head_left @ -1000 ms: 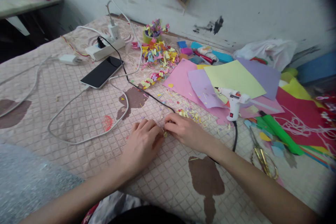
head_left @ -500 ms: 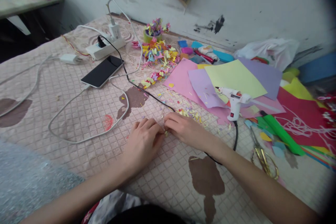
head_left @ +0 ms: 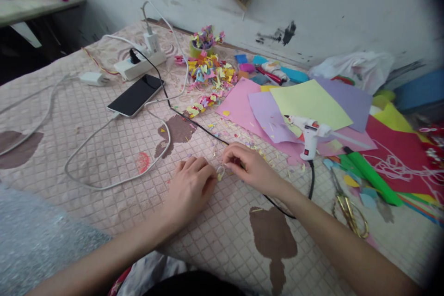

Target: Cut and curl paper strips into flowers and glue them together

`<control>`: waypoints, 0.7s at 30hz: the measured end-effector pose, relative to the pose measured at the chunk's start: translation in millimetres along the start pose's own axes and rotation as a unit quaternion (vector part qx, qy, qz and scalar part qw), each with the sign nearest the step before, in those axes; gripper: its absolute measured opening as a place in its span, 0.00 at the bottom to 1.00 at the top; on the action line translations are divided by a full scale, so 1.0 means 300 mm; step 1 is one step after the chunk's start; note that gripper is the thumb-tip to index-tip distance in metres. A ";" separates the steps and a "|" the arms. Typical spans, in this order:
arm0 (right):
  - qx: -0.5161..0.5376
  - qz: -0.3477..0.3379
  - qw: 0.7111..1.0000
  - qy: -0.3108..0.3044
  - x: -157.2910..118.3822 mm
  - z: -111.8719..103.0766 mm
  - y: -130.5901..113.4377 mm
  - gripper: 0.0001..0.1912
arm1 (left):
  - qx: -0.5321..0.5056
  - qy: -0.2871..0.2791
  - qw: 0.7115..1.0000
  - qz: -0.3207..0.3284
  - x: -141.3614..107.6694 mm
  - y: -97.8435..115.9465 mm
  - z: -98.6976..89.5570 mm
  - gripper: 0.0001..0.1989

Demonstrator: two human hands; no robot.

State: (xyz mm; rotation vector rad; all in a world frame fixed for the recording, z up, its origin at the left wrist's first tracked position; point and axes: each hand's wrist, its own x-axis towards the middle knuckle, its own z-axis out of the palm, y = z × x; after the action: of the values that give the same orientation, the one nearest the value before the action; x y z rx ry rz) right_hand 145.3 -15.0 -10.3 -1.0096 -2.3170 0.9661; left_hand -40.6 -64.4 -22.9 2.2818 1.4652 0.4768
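My left hand (head_left: 194,185) rests on the quilted tablecloth with its fingers curled in. By its thumb is a small pale yellow and white piece (head_left: 220,173), like a curled strip. My right hand (head_left: 248,164) is pinched on the thin white end of that piece. The black cord (head_left: 204,129) passes beneath my right hand and forearm. Tiny paper scraps (head_left: 263,148) lie just beyond my hands. Whether my left fingers grip the piece is hidden.
A white glue gun (head_left: 310,136) lies on coloured paper sheets (head_left: 312,101) at right, near gold-handled scissors (head_left: 350,212) and a green marker (head_left: 373,175). A phone (head_left: 136,95), power strip (head_left: 138,65) and cables are at left. Paper cutouts (head_left: 211,71) are heaped at back.
My right hand has moved slightly right and lifted from my left hand, opening a gap where the small piece now shows. My left hand has stayed in place.
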 end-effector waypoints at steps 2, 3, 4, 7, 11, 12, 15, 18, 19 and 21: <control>-0.013 -0.009 1.000 -0.013 -0.002 0.000 0.000 0.08 | 0.000 0.000 1.000 0.001 -0.002 -0.002 0.000 0.05; -0.023 -0.020 0.999 -0.026 -0.003 0.000 0.000 0.08 | 0.001 0.000 1.000 0.002 -0.002 -0.002 0.000 0.05; -0.035 -0.031 0.998 -0.040 -0.003 0.001 0.000 0.08 | 0.001 -0.002 1.000 0.003 -0.003 -0.002 -0.001 0.06; -0.068 -0.046 0.994 -0.070 0.000 0.004 0.004 0.08 | 0.004 -0.009 1.000 0.006 -0.004 -0.002 -0.003 0.06; -0.114 -0.052 0.988 -0.094 0.012 0.008 0.008 0.07 | 0.004 -0.007 1.000 0.009 -0.005 -0.001 -0.004 0.07; -0.125 -0.056 0.986 -0.099 0.016 0.009 0.008 0.06 | 0.002 -0.004 1.000 0.010 -0.006 -0.002 -0.003 0.07; -0.149 -0.062 0.981 -0.110 0.026 0.009 0.001 0.05 | -0.003 0.001 1.000 0.013 -0.007 -0.004 0.001 0.07; -0.161 -0.066 0.978 -0.116 0.031 0.009 -0.006 0.05 | -0.002 0.001 1.000 0.013 -0.007 -0.005 0.002 0.07; -0.162 -0.066 0.977 -0.117 0.031 0.009 -0.008 0.05 | -0.002 -0.001 1.000 0.013 -0.007 -0.004 0.001 0.07; -0.156 -0.061 0.979 -0.118 0.029 0.010 -0.010 0.06 | -0.003 -0.003 1.000 0.013 -0.006 -0.003 -0.001 0.07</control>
State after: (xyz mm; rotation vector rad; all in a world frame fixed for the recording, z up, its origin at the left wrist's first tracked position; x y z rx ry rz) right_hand 136.5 -11.1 -9.3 -0.8939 -2.7580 0.7205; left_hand -42.2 -65.7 -23.3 2.2989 1.4314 0.4805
